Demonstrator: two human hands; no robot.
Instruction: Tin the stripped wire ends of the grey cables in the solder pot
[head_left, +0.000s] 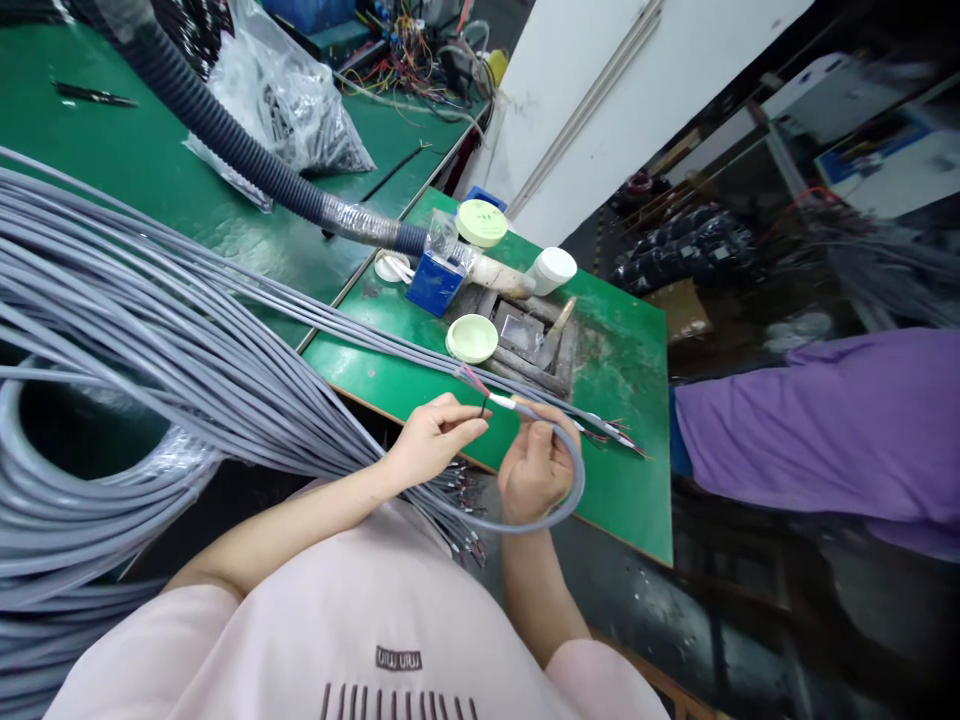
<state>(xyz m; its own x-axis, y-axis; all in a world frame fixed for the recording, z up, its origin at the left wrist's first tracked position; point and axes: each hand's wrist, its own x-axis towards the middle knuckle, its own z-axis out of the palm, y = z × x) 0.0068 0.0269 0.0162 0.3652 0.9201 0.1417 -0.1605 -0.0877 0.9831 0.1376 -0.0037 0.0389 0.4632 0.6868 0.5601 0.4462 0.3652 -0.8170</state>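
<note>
My right hand is closed round a grey cable near its end. The cable bends in a loop past the outer side of that hand. A white sleeve wraps the cable's end, and thin red and pale wires fan out from it. Between thumb and fingertips, my left hand pinches a short black wire beside the sleeve. Other grey cables lie just beyond both hands, their stripped ends resting on the green table.
A big bundle of grey cables fills the left. A dark corrugated hose reaches over a soldering pot. Around it stand a pale green dish, a blue box and a white cup. Another person's purple sleeve is at right.
</note>
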